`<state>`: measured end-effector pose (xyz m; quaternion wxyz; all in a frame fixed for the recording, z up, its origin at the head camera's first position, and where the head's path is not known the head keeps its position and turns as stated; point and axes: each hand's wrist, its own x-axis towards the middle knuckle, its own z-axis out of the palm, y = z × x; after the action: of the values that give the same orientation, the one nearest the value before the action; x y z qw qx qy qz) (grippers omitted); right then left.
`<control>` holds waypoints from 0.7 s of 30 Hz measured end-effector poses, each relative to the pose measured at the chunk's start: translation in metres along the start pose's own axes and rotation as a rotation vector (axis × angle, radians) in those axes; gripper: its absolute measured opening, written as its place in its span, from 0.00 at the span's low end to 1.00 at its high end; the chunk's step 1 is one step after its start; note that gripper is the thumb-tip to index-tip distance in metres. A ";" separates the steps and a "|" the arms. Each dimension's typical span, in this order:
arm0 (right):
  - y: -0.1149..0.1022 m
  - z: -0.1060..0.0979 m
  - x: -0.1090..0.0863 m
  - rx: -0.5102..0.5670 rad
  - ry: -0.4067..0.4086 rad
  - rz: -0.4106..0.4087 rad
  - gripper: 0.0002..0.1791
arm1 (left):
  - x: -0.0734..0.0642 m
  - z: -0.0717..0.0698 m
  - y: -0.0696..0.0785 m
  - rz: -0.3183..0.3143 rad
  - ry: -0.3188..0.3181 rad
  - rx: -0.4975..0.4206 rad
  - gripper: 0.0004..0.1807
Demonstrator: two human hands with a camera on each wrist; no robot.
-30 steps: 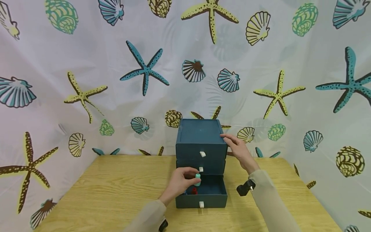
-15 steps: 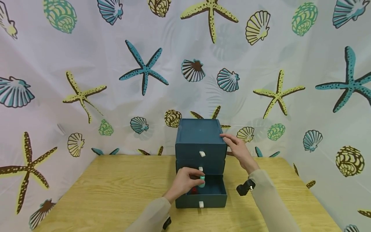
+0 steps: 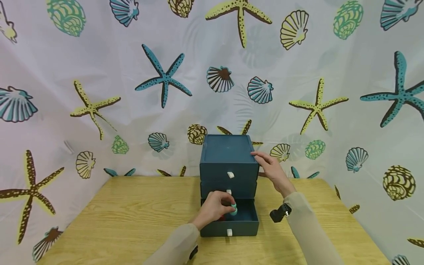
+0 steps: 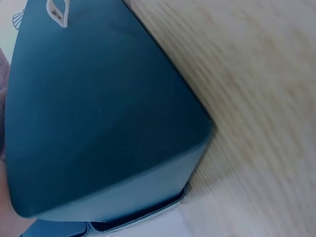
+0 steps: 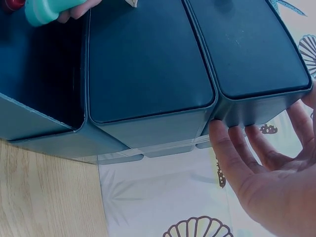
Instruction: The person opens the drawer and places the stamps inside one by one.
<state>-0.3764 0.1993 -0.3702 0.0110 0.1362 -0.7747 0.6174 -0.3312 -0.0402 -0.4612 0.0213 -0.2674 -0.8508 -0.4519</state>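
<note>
My left hand [image 3: 213, 208] pinches a small mint-green cylinder with a wider rounded end [image 3: 234, 209] between thumb and fingers. It holds the cylinder over the pulled-out bottom drawer [image 3: 246, 228] of a dark blue drawer cabinet [image 3: 228, 149]. In the right wrist view the cylinder [image 5: 44, 12] appears at the top left, above the drawer's inside. My right hand [image 3: 273, 171] rests against the cabinet's upper right side. Its fairly straight fingers touch the side of the top drawer unit. Just the edge of my left hand [image 4: 5, 197] shows in the left wrist view.
A small red object [image 3: 222, 218] lies in the bottom drawer, mostly hidden by my left hand. The two upper drawers are closed and have white pull tabs [image 3: 230, 175]. The cabinet stands on a wooden table [image 3: 142, 209], before a shell-patterned curtain [image 3: 185, 117].
My left hand has moved a little to the right with the mint-green cylinder, over the drawer, and now covers more of the red object. The right hand stays in place on the cabinet.
</note>
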 end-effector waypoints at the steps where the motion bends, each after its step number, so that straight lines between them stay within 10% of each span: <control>1: 0.000 0.000 0.000 0.004 -0.001 -0.003 0.25 | 0.000 0.001 0.000 0.003 -0.001 0.005 0.06; 21: 0.003 0.000 0.002 0.007 0.011 0.003 0.25 | 0.006 0.005 -0.003 -0.022 -0.063 0.097 0.10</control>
<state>-0.3791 0.1998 -0.3727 0.0140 0.1316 -0.7726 0.6210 -0.3367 -0.0352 -0.4644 0.0025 -0.2709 -0.8747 -0.4018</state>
